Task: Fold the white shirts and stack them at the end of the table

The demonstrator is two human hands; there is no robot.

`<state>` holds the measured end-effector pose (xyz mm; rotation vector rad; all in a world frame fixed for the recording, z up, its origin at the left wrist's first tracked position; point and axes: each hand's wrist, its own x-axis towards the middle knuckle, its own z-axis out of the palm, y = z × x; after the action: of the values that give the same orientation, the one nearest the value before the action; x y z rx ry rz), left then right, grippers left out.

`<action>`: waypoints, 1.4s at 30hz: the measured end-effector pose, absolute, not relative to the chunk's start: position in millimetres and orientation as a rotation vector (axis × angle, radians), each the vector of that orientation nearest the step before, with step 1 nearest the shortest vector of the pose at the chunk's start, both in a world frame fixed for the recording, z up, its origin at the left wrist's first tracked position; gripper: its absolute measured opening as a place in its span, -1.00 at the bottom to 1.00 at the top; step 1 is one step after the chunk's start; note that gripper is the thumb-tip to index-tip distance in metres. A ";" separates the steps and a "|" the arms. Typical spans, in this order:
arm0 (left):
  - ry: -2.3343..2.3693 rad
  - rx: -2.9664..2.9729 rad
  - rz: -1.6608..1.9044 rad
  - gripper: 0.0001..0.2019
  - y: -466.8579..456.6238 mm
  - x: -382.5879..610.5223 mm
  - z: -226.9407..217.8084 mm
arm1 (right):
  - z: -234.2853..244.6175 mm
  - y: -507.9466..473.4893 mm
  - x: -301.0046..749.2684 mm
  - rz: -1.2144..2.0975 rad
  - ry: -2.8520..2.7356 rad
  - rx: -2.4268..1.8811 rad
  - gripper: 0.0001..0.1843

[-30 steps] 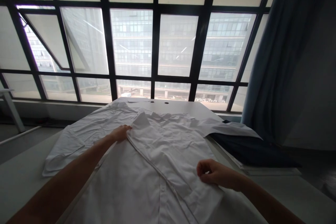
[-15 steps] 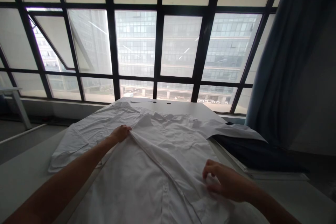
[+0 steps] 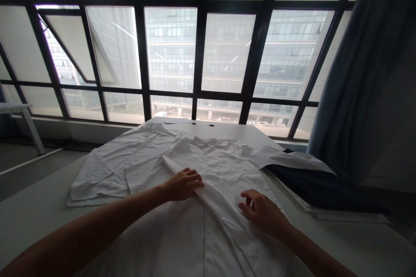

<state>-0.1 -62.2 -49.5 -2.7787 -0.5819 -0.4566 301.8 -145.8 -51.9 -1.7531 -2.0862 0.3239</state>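
A white button-up shirt (image 3: 224, 169) lies spread over the table, its front folded across in a long diagonal edge. My left hand (image 3: 183, 185) pinches that folded edge near the middle, thumb hidden beneath the fingers. To its right, my right hand (image 3: 263, 213) is just over the shirt's right side, fingers bent and thumb apart, with nothing between them. Whether its fingertips touch the cloth is hard to tell. The near part of the shirt runs out of the bottom of the view.
Another white garment (image 3: 107, 169) lies crumpled at the left. Dark navy cloth (image 3: 318, 188) rests on a white stack at the right, under a white sleeve (image 3: 295, 160). The table (image 3: 240, 130) reaches toward the windows, and a blue curtain (image 3: 344, 95) hangs at the right.
My left hand has moved right and nearer along the folded edge. My right hand has shifted slightly left and up over the shirt.
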 end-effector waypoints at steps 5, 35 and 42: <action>-0.344 -2.900 -0.444 -0.81 -89.2 25.4 -48.3 | -55.9 -136.6 306.2 0.451 -2.089 -1.707 -0.79; -1.762 -2.522 0.007 -0.35 170.9 -41.0 -76.1 | -89.4 -118.8 293.7 -0.223 -2.833 -0.641 -0.39; -1.921 -2.447 0.011 -0.40 218.0 -37.4 -77.4 | -109.1 -110.3 295.5 -0.380 -2.774 -0.578 -0.45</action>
<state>-37.4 218.0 -77.4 -2.4473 -1.9213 0.0109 295.5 -110.3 -109.1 -0.5784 -2.7739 -0.3799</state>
